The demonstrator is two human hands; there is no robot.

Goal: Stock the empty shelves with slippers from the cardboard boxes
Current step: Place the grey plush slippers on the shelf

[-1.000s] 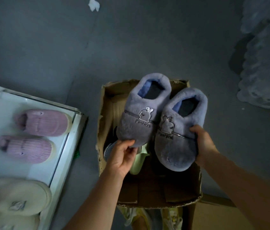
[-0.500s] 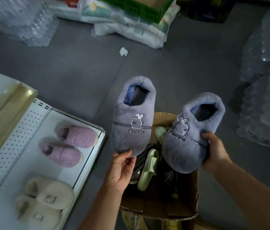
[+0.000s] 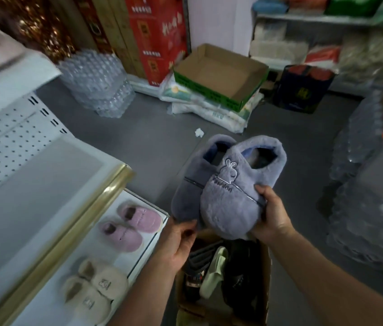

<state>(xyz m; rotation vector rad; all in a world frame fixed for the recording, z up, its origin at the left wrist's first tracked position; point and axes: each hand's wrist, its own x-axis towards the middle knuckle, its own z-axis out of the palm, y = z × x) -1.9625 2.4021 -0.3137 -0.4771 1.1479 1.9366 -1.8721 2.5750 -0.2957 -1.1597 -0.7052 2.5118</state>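
head view | our left hand (image 3: pixel 178 243) pinches the toe of the rear grey slipper (image 3: pixel 191 184), right hand (image 3: pixel 271 216) grips the front grey slipper (image 3: pixel 235 203) | both point away, overlapping above the cardboard box (image 3: pixel 264 278) | lower shelf (image 3: pixel 153 241) sits left, so our left hand's closer

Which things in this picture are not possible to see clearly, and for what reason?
Head view only:
- Left blue slipper: its logo and right side are hidden behind the right blue slipper.
- Left hand: fingertips are under the slipper toe, so the grip is unclear.
- Cardboard box: contents are dark; the bottom edge cuts it off.
- Cream slippers: logos are blurred.
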